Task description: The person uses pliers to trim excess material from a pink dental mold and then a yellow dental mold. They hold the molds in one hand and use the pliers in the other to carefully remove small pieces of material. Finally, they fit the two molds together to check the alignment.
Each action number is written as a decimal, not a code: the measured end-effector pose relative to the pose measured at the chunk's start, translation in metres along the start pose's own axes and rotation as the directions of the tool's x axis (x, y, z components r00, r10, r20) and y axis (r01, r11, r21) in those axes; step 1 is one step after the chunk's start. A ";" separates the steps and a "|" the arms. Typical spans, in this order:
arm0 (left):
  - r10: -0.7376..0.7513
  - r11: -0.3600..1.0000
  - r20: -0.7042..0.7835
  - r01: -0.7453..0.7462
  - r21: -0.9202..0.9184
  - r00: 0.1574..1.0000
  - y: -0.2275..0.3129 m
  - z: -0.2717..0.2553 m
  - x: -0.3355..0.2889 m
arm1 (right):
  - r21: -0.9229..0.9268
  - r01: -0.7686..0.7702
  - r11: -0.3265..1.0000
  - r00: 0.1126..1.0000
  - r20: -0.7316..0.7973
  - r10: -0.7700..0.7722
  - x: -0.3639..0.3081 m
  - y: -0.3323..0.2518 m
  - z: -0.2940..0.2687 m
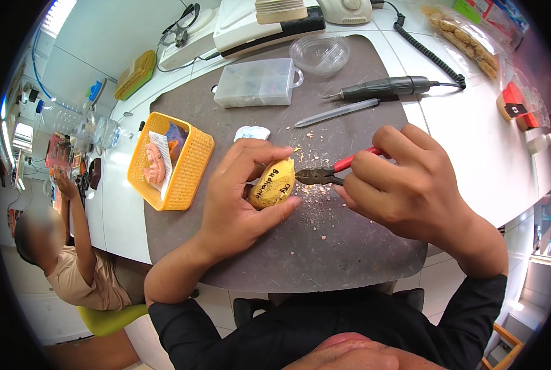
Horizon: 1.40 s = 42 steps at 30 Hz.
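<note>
My left hand [241, 191] is closed round a yellow plaster-like block [269, 188] with black handwriting on it, thumb and fingers at its two ends. In my right hand [405, 182] is a pair of cutting pliers [317, 176] with red handles. Its dark jaws point left and meet the right edge of the block. Pale crumbs [322, 216] lie scattered on the dark mat [275, 259] beneath and around the pliers. Just beyond my left hand rests a small white packet or piece [253, 132].
A yellow basket [192, 166] at the left holds a pink dental model [155, 163]. Behind are a clear compartment box [257, 80], a round clear tub [320, 54], a corded handpiece [386, 88] and a grey pen-like tool [337, 113]. Another person [84, 265] sits at far left.
</note>
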<state>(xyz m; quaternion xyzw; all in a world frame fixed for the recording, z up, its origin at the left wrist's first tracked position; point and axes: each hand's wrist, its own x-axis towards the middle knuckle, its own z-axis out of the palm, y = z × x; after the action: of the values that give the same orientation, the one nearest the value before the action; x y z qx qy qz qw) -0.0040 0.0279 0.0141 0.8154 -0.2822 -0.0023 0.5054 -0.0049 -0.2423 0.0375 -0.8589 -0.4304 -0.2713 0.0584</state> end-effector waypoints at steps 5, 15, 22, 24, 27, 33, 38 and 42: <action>-0.048 0.998 0.077 0.051 -0.046 0.996 0.002 -0.005 0.005 | 0.048 -0.032 0.998 0.999 -0.036 0.034 -0.001 0.000 0.002; -0.154 0.931 0.088 0.174 -0.321 0.984 0.001 -0.004 0.000 | 0.093 -0.045 0.995 0.973 -0.222 0.065 0.009 0.009 -0.009; -0.056 0.972 0.026 0.061 -0.225 0.998 -0.004 0.001 -0.002 | 0.175 -0.043 0.984 0.974 -0.212 0.080 0.007 0.004 -0.003; -0.056 0.973 0.056 0.067 -0.220 0.997 -0.004 -0.001 -0.003 | 0.177 -0.039 0.983 0.973 -0.218 0.078 0.008 0.004 -0.003; -0.029 0.972 0.081 0.047 -0.230 0.996 -0.006 -0.002 -0.003 | 0.150 -0.048 0.988 0.971 -0.227 0.081 0.009 0.006 -0.003; 0.013 0.979 0.085 0.004 -0.206 0.996 -0.005 -0.002 -0.001 | 0.149 -0.045 0.988 0.973 -0.219 0.078 0.009 0.007 -0.005; 0.038 0.982 0.103 -0.019 -0.185 0.994 -0.004 -0.004 -0.001 | 0.142 -0.043 0.989 0.973 -0.217 0.074 0.009 0.006 -0.005; 0.040 0.984 0.094 -0.023 -0.179 0.995 -0.004 -0.003 -0.001 | 0.143 -0.044 0.989 0.976 -0.206 0.073 0.008 0.005 -0.006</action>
<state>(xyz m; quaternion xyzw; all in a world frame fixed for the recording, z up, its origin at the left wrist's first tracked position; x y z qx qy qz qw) -0.0018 0.0322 0.0119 0.7614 -0.3181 -0.0589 0.5618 0.0005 -0.2415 0.0476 -0.8316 -0.4140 -0.3285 0.1708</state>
